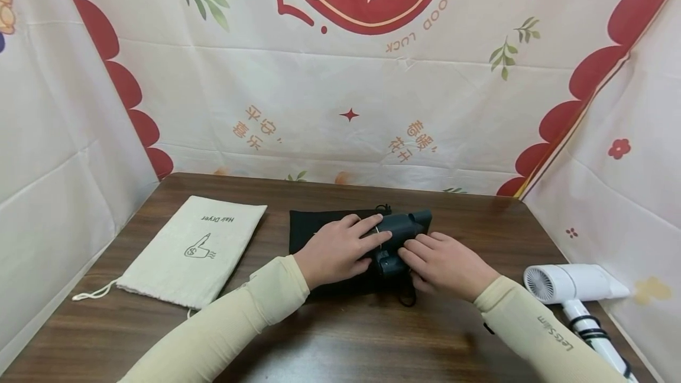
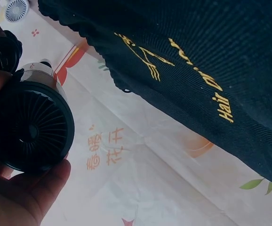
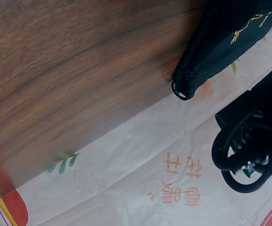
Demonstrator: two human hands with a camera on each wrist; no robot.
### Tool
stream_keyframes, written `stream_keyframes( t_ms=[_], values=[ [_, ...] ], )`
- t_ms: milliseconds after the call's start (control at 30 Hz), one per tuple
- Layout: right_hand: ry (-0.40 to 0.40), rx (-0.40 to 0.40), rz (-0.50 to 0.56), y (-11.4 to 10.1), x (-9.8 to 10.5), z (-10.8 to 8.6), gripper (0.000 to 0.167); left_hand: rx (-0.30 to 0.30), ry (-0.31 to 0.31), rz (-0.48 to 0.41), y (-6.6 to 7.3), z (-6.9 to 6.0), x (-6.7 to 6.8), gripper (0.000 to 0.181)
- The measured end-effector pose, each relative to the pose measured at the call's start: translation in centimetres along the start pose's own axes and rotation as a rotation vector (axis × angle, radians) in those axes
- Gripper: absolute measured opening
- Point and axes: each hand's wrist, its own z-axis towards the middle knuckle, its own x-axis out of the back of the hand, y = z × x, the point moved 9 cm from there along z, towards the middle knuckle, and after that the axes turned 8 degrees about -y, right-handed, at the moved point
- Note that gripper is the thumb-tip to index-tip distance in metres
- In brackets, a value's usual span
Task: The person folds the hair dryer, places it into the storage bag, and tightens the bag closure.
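A dark folded hair dryer point(image 1: 399, 226) lies over a black drawstring pouch point(image 1: 305, 229). My left hand point(image 1: 335, 251) grips the dryer's body from the left; in the left wrist view, thumb and fingers point(image 2: 51, 188) hold it around the round vented end point(image 2: 31, 132). From the right, my right hand point(image 1: 449, 266) curls its fingers on the dryer's folded handle side, partly hiding it. Looped black cord point(image 3: 242, 153) shows in the right wrist view, beside the pouch point(image 3: 220, 52). Yellow lettering marks the pouch point(image 2: 188, 61) in the left wrist view.
On the brown table point(image 1: 340, 336), a cream "Hair Dryer" drawstring bag point(image 1: 186, 253) lies at the left. A white hair dryer point(image 1: 571, 282) with black cord around its handle is at the right edge. Printed cloth point(image 1: 346, 87) hangs behind and at both sides.
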Motion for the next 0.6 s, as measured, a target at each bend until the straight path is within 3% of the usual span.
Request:
stream_keyframes(
  t_ms=[133,367,600],
  values=[
    [-0.04,-0.024,0.014,0.1,-0.2,-0.1,0.033,-0.009,-0.004,0.015,0.0,0.3,-0.4,0.056],
    [-0.08,-0.072,0.02,0.5,-0.7,-0.6,0.04,-0.029,-0.004,0.023,-0.1,1.2,-1.2,0.057],
    [-0.114,-0.131,0.018,1.2,-1.2,-2.2,0.041,-0.041,-0.033,0.035,0.1,3.1,-1.9,0.058]
  ],
)
